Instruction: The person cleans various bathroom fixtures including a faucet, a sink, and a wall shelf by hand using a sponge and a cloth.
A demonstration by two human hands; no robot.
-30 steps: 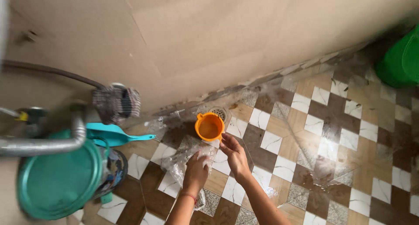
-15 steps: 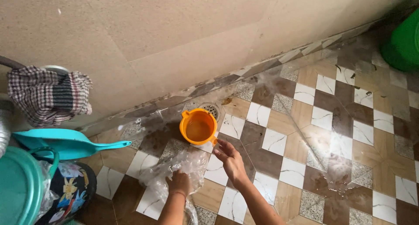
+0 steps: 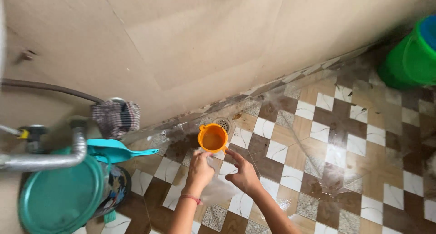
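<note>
1. in the head view, the left hand (image 3: pixel 200 171) is hovering over the tiled floor (image 3: pixel 327 138), just below the orange cup (image 3: pixel 212 137). its fingers are curled together, and it is gripping the top of a clear plastic bag (image 3: pixel 218 191).
2. the right hand (image 3: pixel 243 174) is sitting just beside the left one. its fingers are partly spread and pointing toward the cup's handle; i cannot tell if they are touching it or the bag.
3. the orange cup is standing upright on the floor with brownish liquid inside, right next to the round metal drain (image 3: pixel 224 123) at the foot of the beige wall (image 3: pixel 204 47).
4. the plastic bag is hanging blurred under both hands, above the wet tiles.
5. at the left, a teal dustpan (image 3: pixel 120 150) is lying over a flowered container (image 3: pixel 116 188), near a teal lid (image 3: pixel 59 197), a metal pipe (image 3: pixel 50 159) and a checked cloth (image 3: pixel 116 118).
6. a green bucket (image 3: pixel 408 57) is standing well apart, at the far right.
</note>
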